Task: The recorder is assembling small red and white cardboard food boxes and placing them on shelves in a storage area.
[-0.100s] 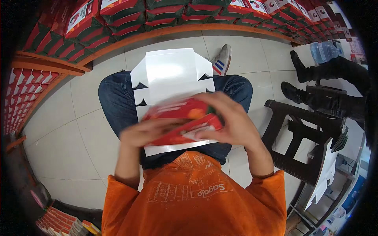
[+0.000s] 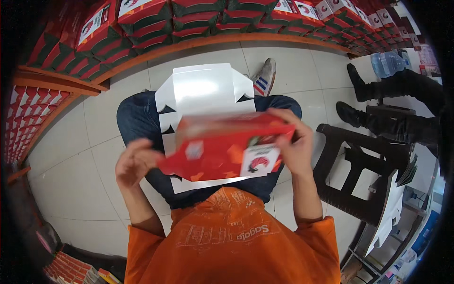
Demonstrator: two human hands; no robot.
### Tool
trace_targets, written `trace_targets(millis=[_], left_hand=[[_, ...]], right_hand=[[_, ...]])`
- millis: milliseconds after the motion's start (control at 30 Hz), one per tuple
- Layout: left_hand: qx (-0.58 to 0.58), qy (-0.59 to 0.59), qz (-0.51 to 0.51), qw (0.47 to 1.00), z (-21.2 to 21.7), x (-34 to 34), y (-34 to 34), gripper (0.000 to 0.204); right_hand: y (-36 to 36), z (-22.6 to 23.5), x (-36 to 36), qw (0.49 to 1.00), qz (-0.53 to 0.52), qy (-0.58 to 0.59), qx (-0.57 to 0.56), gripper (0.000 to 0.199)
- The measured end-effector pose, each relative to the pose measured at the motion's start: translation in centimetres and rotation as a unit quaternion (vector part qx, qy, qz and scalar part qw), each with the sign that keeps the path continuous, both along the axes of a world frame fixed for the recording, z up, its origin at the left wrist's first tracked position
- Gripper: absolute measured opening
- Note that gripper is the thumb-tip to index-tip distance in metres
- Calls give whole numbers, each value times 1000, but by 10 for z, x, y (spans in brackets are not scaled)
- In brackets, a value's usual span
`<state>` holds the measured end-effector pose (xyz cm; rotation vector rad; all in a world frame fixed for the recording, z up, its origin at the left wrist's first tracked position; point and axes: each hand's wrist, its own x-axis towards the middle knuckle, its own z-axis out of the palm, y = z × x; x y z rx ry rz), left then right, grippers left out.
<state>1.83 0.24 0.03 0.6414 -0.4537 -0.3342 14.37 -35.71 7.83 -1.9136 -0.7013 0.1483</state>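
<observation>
A red cardboard box [image 2: 220, 158] with orange shapes and a white label panel is held over my lap, its top side partly smeared by motion. My right hand [image 2: 295, 149] grips its right end, thumb on the front panel and fingers behind. My left hand [image 2: 135, 163] is beside the pointed flap at the box's left end, fingers loosely bent and apart. Whether its fingertips touch that flap I cannot tell. Beneath the box, flat white carton blanks [image 2: 202, 87] with cut side flaps lie across my thighs.
Stacked red and green boxes [image 2: 196, 19] line an orange shelf ahead, with more in a rack [image 2: 35, 111] at left. A dark plastic stool [image 2: 359, 168] stands at right, near another person's legs [image 2: 388, 125] and a large water bottle [image 2: 388, 64].
The box has opened out from a narrower folded shape and turned its front panel toward me. My left hand has moved left off it; my right hand has shifted slightly right with its end.
</observation>
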Motion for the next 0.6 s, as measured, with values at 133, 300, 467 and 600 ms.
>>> trace_targets(millis=[133, 300, 467, 600], left_hand=[[158, 150, 319, 923, 19, -2, -86, 106], [149, 158, 136, 967, 57, 31, -129, 106], [194, 132, 174, 956, 68, 25, -135, 104], [226, 106, 213, 945, 68, 34, -139, 102]], right_hand=[[12, -31, -31, 922, -39, 335, 188, 33], [54, -6, -36, 994, -87, 66, 19, 50], [45, 4, -41, 978, -61, -190, -67, 71], [46, 3, -46, 970, -125, -204, -42, 76]])
